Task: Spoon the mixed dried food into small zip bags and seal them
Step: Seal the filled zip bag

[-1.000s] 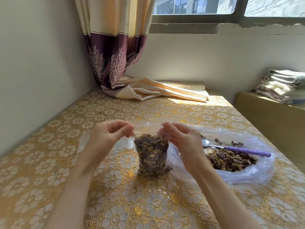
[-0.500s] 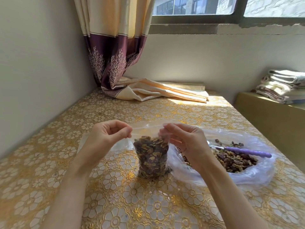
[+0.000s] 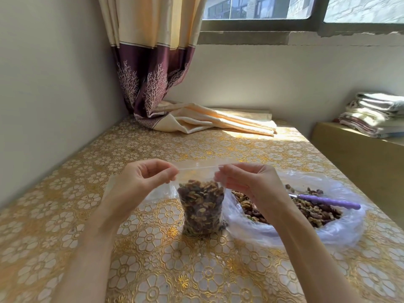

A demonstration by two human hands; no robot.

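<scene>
On the gold-flowered plastic-covered table [image 3: 153, 270], toward its right edge, a large crumpled clear plastic bag [image 3: 341, 232] lies open, holding loose mixed dried food and a purple-handled spoon [image 3: 328, 201]. Near the middle stands the small clear zip bag [image 3: 202, 211], filled about two-thirds (sealing looks under way). The left hand [image 3: 140, 182] and right hand [image 3: 247, 182] pinch its top strip's ends taut; next, I judge, fingers press along it.

Both forearms reach forward, wrists raised. Left hand [image 3: 140, 182] and right hand [image 3: 247, 182] level, apart, each pinching thumb to forefinger at one top corner of the zip bag [image 3: 202, 206], other fingers curled.
</scene>
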